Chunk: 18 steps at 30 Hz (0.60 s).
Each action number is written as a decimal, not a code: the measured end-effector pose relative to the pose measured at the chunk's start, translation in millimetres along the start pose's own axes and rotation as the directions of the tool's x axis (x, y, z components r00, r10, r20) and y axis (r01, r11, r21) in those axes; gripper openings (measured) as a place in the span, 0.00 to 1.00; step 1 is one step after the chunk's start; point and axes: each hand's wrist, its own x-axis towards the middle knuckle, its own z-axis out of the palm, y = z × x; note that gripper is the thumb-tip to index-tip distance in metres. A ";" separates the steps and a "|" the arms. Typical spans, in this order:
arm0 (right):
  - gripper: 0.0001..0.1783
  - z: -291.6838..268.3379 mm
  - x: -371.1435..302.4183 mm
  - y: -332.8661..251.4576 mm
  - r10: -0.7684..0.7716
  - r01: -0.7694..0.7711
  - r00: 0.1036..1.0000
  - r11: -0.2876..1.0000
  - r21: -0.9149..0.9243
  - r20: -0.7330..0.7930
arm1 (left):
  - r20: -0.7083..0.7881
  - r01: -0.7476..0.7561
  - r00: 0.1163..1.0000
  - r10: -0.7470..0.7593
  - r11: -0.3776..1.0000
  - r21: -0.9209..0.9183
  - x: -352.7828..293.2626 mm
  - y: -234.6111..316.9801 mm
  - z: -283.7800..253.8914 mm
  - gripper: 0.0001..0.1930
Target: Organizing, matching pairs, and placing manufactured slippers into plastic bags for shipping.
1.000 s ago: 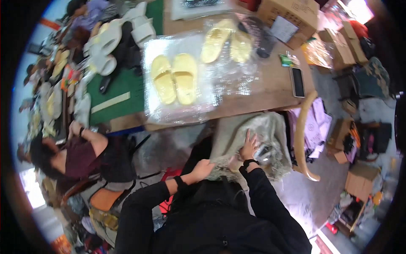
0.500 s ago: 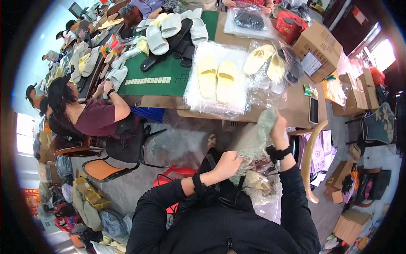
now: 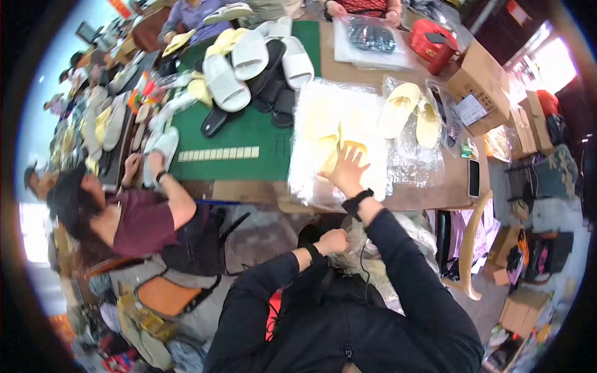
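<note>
Slippers (image 3: 327, 148), pale yellow, lie on clear plastic bags (image 3: 303, 171) just under and ahead of the right hand (image 3: 347, 169), which spreads wide, gripping nothing; nearer in, the left hand (image 3: 334, 241) curls beside fringed cloth (image 3: 357, 238), though whether it grips any, I cannot tell

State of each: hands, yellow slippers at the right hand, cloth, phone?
Right hand: open, spread wide
Left hand: curled, grip unclear
Yellow slippers: on clear plastic, partly hidden by right hand
Cloth: rumpled
Phone: lying flat, screen dark
</note>
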 end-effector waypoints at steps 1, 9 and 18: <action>0.29 27.3 7.5 -3.0 0.042 -0.042 0.999 0.999 -0.024 0.004 | 0.011 0.043 0.999 -0.043 0.999 -0.022 6.7 1.9 -7.1 0.19; 0.09 23.1 56.7 12.5 -0.060 -0.089 0.921 0.930 0.357 0.385 | 0.316 0.349 0.932 -0.180 0.198 -0.916 70.4 -50.7 -4.0 0.10; 0.16 -189.5 -56.8 170.7 0.408 -0.121 0.854 -0.450 0.885 0.324 | 0.644 0.430 0.763 -0.054 0.786 -0.443 50.9 12.4 -76.7 0.21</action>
